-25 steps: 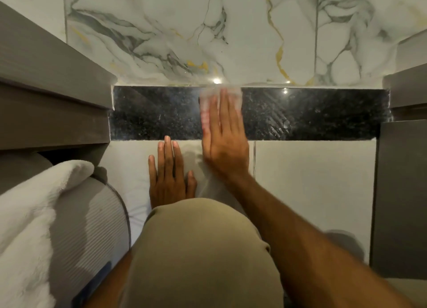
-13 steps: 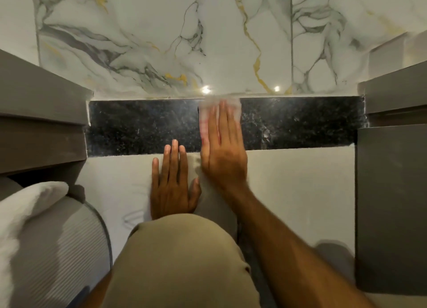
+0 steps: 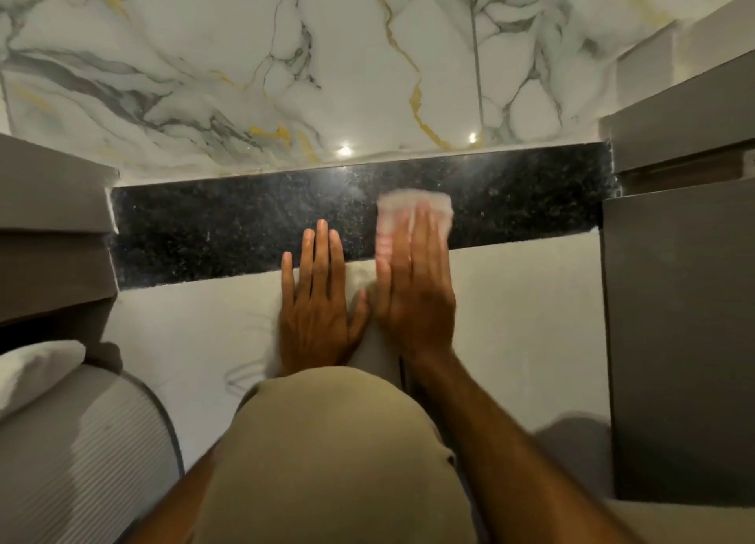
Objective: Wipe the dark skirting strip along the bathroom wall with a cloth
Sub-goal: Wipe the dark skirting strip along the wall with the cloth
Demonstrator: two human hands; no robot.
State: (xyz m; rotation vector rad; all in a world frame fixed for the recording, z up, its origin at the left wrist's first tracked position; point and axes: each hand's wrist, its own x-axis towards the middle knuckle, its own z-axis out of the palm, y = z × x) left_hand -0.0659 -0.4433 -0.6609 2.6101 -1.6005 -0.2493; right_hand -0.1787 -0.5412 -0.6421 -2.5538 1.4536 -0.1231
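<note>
Head view: the right hand [image 3: 414,294] lies flat on the cloth [image 3: 412,212], fingers [image 3: 425,237] stretched out and pressing it against the dark skirting strip [image 3: 212,237], right of the strip's middle. Not a clenched grip — the cloth is pinned under an open palm. It is blurred, pale with faint pink stripes, and its top edge shows past the fingertips, near the strip's upper edge.

The left hand [image 3: 316,298] rests empty, fingers released and spread on the light tile [image 3: 523,319], tips just over the strip's lower edge, seemingly as a brace.

How will it handle? The cloth looks thin, soft and light, so it should bunch or slip from under the hand unless the palm keeps even pressure; holding it flat under all four fingers seems the best hold. The strip is polished, speckled stone, hard and fixed — probably slick, so the cloth should glide. It runs between two grey cabinets [image 3: 674,339], below the marble wall [image 3: 286,53].
</note>
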